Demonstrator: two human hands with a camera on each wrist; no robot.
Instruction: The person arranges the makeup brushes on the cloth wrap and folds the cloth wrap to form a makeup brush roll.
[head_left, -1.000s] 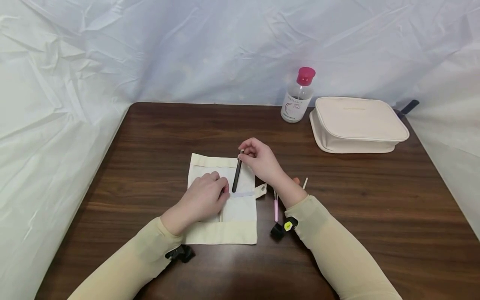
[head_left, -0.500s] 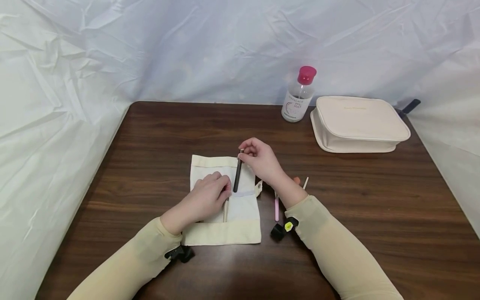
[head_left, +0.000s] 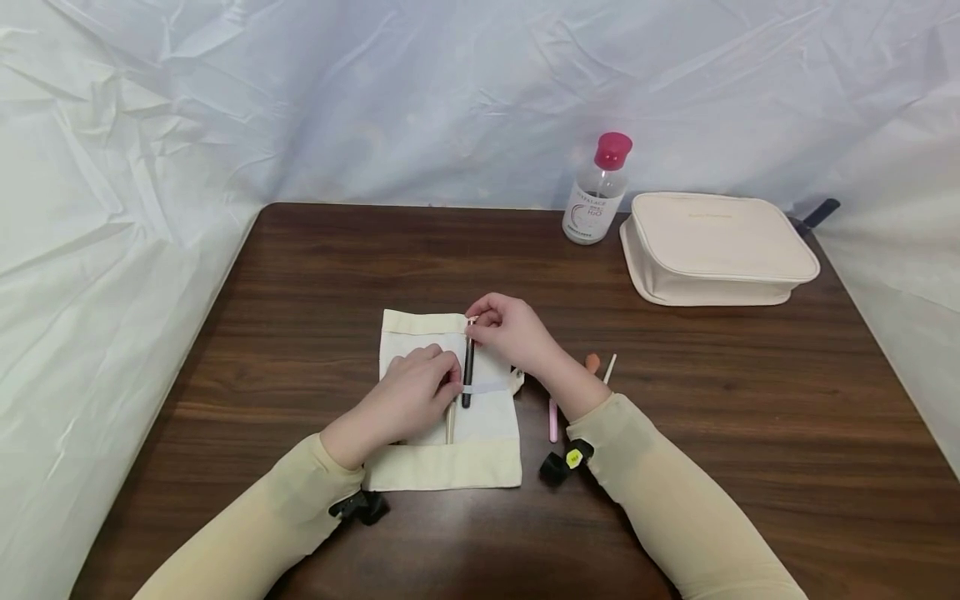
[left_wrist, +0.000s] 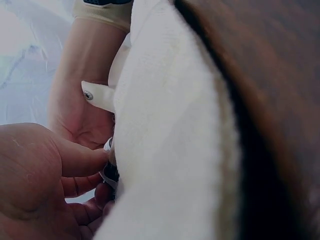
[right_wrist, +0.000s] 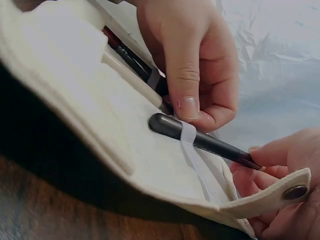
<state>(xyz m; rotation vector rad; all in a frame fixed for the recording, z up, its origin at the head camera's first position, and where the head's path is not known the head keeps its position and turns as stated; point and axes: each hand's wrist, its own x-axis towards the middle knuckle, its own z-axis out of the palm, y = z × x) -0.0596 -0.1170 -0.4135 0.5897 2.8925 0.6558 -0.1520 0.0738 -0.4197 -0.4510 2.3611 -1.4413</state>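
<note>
A cream fabric brush roll [head_left: 480,465] lies unfolded on the table, with a white elastic band [right_wrist: 196,165] across its inside. My right hand [head_left: 513,333] pinches a black makeup brush [head_left: 468,367] near its far end; its bristle end is hidden by the fingers. The brush's rounded handle end passes under the band in the right wrist view. My left hand [head_left: 415,392] pinches the band between thumb and finger, right beside the brush. A pale-handled brush [right_wrist: 132,77] and a dark brush [right_wrist: 131,60] lie in the roll next to the left fingers.
Right of the roll lie a pink-handled brush [head_left: 553,421], an orange-brown tip [head_left: 592,362] and a thin pale stick [head_left: 611,368], partly behind the right forearm. A red-capped bottle [head_left: 592,208] and a cream pouch [head_left: 720,242] stand at the back, with a black handle [head_left: 821,213] beyond.
My right hand has moved toward me and slightly left, sliding the black brush's handle end under the elastic band. The left hand stays nearly still; the roll's snap tab has shifted slightly left.
</note>
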